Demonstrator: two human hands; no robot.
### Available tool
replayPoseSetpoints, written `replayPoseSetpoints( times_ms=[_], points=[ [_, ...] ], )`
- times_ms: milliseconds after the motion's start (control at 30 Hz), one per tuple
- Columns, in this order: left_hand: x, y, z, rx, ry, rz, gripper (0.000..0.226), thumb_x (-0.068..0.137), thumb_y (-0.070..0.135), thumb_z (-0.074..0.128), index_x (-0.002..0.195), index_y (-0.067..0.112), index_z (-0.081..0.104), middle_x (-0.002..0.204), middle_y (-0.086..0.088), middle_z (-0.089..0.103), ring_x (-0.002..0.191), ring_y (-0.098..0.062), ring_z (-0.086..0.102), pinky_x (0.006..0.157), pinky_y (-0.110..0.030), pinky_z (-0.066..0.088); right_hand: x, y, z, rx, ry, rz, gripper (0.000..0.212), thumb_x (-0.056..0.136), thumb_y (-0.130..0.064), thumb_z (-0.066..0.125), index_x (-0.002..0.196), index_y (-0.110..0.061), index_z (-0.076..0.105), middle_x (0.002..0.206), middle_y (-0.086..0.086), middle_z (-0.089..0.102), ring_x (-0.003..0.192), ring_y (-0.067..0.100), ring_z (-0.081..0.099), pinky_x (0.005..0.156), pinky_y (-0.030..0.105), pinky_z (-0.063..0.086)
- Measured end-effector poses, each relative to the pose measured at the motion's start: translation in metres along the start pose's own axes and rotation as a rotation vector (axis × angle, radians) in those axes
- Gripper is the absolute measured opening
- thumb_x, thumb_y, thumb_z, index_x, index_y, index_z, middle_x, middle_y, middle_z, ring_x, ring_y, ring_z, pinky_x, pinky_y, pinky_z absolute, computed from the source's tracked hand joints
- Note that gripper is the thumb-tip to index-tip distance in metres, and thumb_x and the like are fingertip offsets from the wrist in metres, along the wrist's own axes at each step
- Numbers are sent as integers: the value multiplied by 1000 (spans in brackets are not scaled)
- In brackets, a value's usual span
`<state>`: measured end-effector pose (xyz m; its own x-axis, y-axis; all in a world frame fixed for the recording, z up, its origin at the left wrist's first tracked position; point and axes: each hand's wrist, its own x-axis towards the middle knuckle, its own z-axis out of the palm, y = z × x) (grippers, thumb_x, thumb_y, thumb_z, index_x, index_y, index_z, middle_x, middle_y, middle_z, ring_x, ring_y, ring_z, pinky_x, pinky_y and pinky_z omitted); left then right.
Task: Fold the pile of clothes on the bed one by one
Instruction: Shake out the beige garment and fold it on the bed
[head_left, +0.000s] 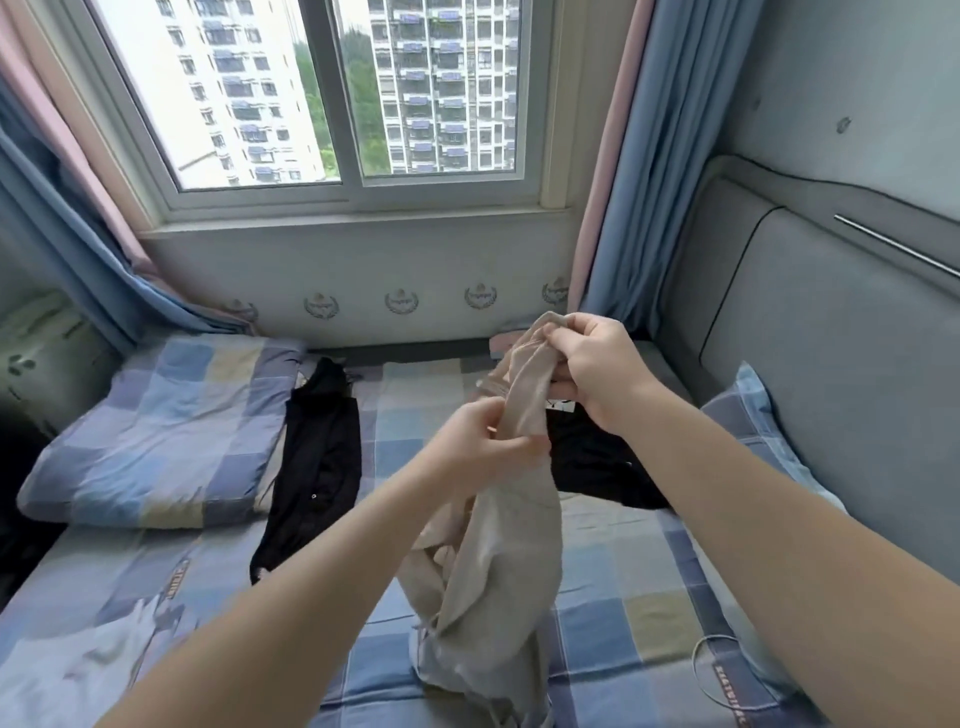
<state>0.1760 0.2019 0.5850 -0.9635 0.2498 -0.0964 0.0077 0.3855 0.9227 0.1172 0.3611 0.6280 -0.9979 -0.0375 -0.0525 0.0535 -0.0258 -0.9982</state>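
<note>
A beige garment (498, 582) hangs bunched above the checked bed sheet (623, 561), its lower end crumpled on the bed. My right hand (597, 374) grips its top end up high. My left hand (483, 447) pinches the cloth lower down, just below and left of the right hand. A black garment (317, 467) lies stretched out on the bed to the left. Another black garment (597, 462) lies behind the beige one, partly hidden by my right forearm. A white garment (88, 660) lies at the near left corner.
A folded checked quilt (156, 431) sits at the left of the bed. A checked pillow (753, 415) leans on the grey padded headboard (831, 338) at right. A thin cable loop (722, 670) lies on the sheet. The window wall (363, 270) and curtains stand behind.
</note>
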Motion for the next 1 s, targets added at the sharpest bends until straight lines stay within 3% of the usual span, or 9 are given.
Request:
replayPoseSetpoints(
  times_ms=[100, 167, 267, 400, 600, 700, 867, 933, 1000],
  points=[
    [7, -13, 0, 75, 152, -5, 28, 87, 37, 73, 90, 10, 67, 102, -11, 67, 88, -28, 67, 77, -44, 57, 3, 8, -8, 54, 103, 20, 17, 103, -14, 52, 94, -9, 66, 91, 16, 73, 79, 31, 74, 63, 43, 61],
    [9, -21, -7, 74, 229, 8, 30, 92, 31, 71, 78, 11, 55, 90, -7, 59, 74, -25, 57, 64, -35, 46, 7, 14, -19, 132, 189, 57, 16, 104, -13, 51, 96, -8, 65, 90, 17, 74, 75, 31, 76, 61, 42, 61],
    [8, -31, -21, 152, 201, -29, 29, 93, 31, 69, 77, 18, 49, 66, 3, 50, 56, -14, 44, 54, -29, 35, 13, 24, -33, 281, 254, 148, 15, 105, -13, 50, 96, -8, 61, 99, 22, 73, 76, 32, 75, 58, 39, 60],
    [4, -35, -32, 265, 124, -62, 24, 95, 31, 68, 79, 15, 60, 62, 6, 50, 53, -10, 43, 51, -24, 33, 16, 38, -36, 388, 299, 172, 13, 105, -11, 48, 106, -8, 61, 109, 17, 66, 89, 29, 71, 61, 37, 60],
    [2, -2, -39, -97, 263, 75, 20, 97, 18, 65, 97, 0, 73, 78, -10, 52, 71, -22, 41, 66, -36, 33, -27, 68, -8, -119, 40, -163, 59, 89, -35, 69, 141, -34, 41, 140, -11, 48, 122, 2, 50, 93, 19, 44],
    [3, 14, -35, -125, 184, 124, 23, 98, 22, 65, 100, -1, 70, 84, -9, 52, 78, -21, 43, 72, -36, 36, -50, 90, 21, -248, -246, -91, 69, 71, -51, 81, 130, -38, 49, 125, -11, 64, 119, 9, 60, 97, 29, 50],
    [8, 15, -57, 61, 165, 163, 19, 95, 23, 70, 77, 21, 74, 72, -6, 53, 71, -17, 37, 66, -30, 33, -56, 133, 12, -651, -154, 33, 8, 84, -21, 58, 88, -21, 65, 79, 0, 69, 87, 31, 63, 72, 39, 51],
    [9, 5, -74, 153, 171, 168, 18, 94, 24, 70, 81, 34, 78, 84, -16, 71, 75, -16, 44, 72, -33, 36, -55, 144, -10, -827, -134, 98, 10, 89, -20, 56, 81, -23, 61, 72, -6, 67, 79, 23, 61, 69, 38, 48],
    [10, -5, -89, 248, 186, 183, 21, 93, 26, 69, 82, 42, 77, 83, -6, 74, 73, -14, 49, 71, -32, 39, -53, 149, -28, -793, -153, 133, 17, 94, -18, 56, 78, -21, 58, 68, -9, 65, 69, 17, 56, 67, 37, 44]
  ],
)
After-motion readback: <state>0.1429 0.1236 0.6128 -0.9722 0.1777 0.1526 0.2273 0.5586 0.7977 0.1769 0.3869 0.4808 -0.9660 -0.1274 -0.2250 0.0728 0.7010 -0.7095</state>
